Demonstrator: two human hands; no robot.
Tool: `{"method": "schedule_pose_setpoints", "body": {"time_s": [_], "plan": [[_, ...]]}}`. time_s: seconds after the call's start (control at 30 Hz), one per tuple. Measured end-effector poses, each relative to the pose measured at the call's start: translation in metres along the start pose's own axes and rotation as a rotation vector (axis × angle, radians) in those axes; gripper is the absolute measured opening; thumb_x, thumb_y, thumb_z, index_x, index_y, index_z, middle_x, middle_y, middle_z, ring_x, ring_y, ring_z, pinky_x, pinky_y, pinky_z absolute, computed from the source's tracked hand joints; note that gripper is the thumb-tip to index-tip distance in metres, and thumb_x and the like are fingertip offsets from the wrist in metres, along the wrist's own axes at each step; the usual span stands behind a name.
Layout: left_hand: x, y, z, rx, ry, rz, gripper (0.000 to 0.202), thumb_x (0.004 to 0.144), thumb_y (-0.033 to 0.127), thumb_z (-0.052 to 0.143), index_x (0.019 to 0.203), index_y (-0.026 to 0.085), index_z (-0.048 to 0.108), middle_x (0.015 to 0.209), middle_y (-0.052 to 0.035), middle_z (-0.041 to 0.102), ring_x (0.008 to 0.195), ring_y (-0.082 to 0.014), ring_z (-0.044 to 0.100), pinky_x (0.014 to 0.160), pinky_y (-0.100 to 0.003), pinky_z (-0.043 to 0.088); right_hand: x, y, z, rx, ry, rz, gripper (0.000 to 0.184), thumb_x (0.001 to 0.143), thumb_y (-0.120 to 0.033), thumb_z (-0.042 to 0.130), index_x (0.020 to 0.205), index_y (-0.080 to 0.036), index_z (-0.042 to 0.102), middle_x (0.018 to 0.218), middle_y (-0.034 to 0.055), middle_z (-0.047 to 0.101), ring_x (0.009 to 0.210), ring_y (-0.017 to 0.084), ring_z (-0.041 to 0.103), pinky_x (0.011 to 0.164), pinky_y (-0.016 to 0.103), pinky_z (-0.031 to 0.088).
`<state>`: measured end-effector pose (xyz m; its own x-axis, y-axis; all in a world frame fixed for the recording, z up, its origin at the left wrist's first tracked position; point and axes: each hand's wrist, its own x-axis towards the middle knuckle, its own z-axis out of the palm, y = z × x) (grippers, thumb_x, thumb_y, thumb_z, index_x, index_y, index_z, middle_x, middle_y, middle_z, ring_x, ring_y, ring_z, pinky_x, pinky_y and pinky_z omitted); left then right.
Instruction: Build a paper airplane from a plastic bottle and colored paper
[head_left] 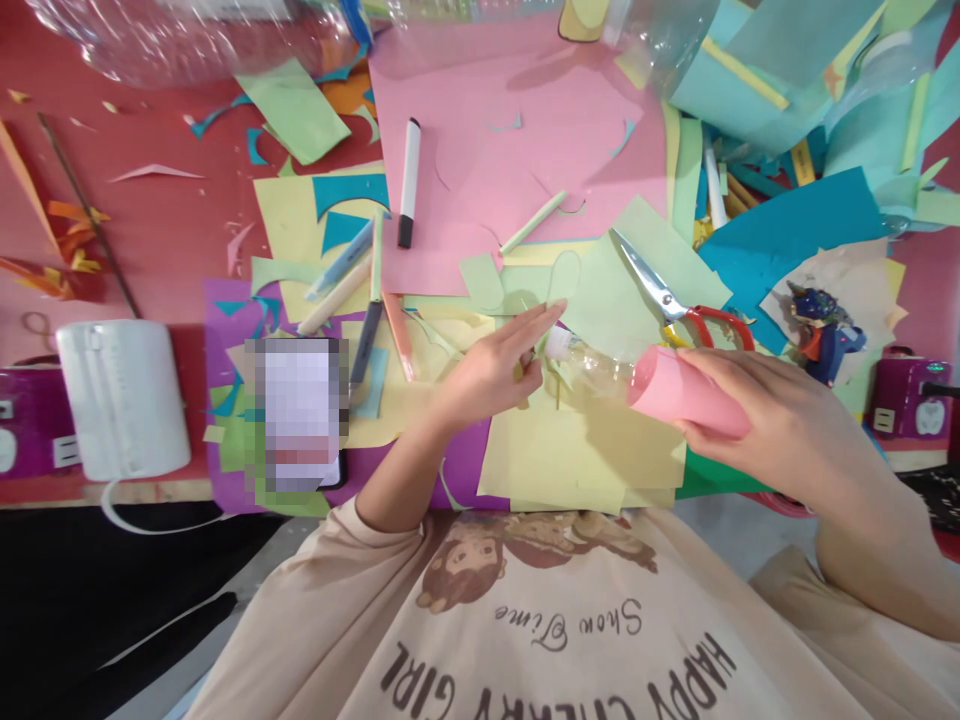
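Bottle work above a paper-strewn bench (172, 240), seen from the head. The clear plastic bottle (600, 367), its body wrapped in pink paper (694, 395), lies aslant in front of the person's shirt, above pale yellow sheets (585, 455), its neck toward the left hand (499, 365). The fingers of the right hand (772, 410) are curled round the pink wrap, thumb beneath and the others over the top. The leading fingers of the left hand are stretched out and close together, their tips at the near end of a pale green cut-out (566, 272), just beyond the neck; whether that hand pinches anything cannot be told.

Likely faults: the wrap may crease or slip along the bottle if the right hand squeezes or twists unevenly, since the plastic appears smooth. The small cut-out may be pushed out of place by a sideways brush of the left fingertips. The scissors (694, 318), their handles just beside the right fingers, may be knocked if that hand shifts outward.

Appearance: the shoulder is transparent and glossy, narrowing to a whitish mouth end; the pink covering is matte, plain and tube-like, with a curved front edge.
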<state>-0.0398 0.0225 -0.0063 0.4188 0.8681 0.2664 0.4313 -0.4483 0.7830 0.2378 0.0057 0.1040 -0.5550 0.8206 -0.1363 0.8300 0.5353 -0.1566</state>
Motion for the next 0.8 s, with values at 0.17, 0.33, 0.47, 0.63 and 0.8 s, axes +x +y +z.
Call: {"method": "schedule_pose_setpoints", "body": {"time_s": [0.17,0.33,0.47,0.63,0.8], "plan": [[-0.001,0.001,0.0,-0.011,-0.006,-0.03,0.072,0.078,0.002,0.047,0.145,0.025,0.038,0.134,-0.0091,0.06,0.105,-0.0184,0.068,0.084,-0.027,0.058,0.001,-0.003,-0.002,0.001,-0.005,0.0,0.044,0.083,-0.024,0.055,0.127,-0.016,0.055,0.122,0.0127,0.068,0.11,0.033,0.065,0.092,0.05,0.054],[-0.001,0.003,-0.002,0.058,-0.011,-0.011,0.069,0.08,0.003,0.045,0.146,0.022,0.038,0.136,-0.0123,0.058,0.117,-0.0209,0.063,0.086,-0.027,0.057,0.001,-0.003,-0.002,0.005,0.007,-0.007,0.043,0.083,-0.023,0.055,0.126,-0.015,0.055,0.121,0.0128,0.068,0.109,0.033,0.065,0.092,0.049,0.055],[-0.001,0.001,-0.001,0.058,-0.019,-0.005,0.071,0.08,0.002,0.045,0.148,0.024,0.035,0.138,-0.0098,0.057,0.115,-0.0186,0.064,0.088,-0.026,0.057,0.0,0.0,0.0,-0.006,0.03,-0.025,0.045,0.082,-0.023,0.058,0.126,-0.016,0.054,0.121,0.0107,0.069,0.108,0.031,0.066,0.091,0.046,0.056],[-0.001,0.002,-0.001,0.059,-0.03,-0.008,0.067,0.081,0.003,0.043,0.146,0.021,0.038,0.137,-0.0129,0.057,0.112,-0.0184,0.066,0.088,-0.027,0.056,0.001,0.002,0.004,0.0,0.091,-0.067,0.046,0.079,-0.021,0.061,0.124,-0.012,0.057,0.117,0.0123,0.071,0.103,0.031,0.068,0.087,0.046,0.058],[0.002,0.004,-0.005,-0.033,0.003,0.024,0.063,0.086,0.018,0.055,0.146,0.026,0.037,0.144,-0.0114,0.052,0.097,-0.0169,0.069,0.083,-0.028,0.058,0.002,0.003,0.009,0.049,0.107,-0.039,0.048,0.079,-0.024,0.063,0.124,-0.013,0.057,0.116,0.0132,0.07,0.102,0.032,0.068,0.086,0.046,0.059]]}}
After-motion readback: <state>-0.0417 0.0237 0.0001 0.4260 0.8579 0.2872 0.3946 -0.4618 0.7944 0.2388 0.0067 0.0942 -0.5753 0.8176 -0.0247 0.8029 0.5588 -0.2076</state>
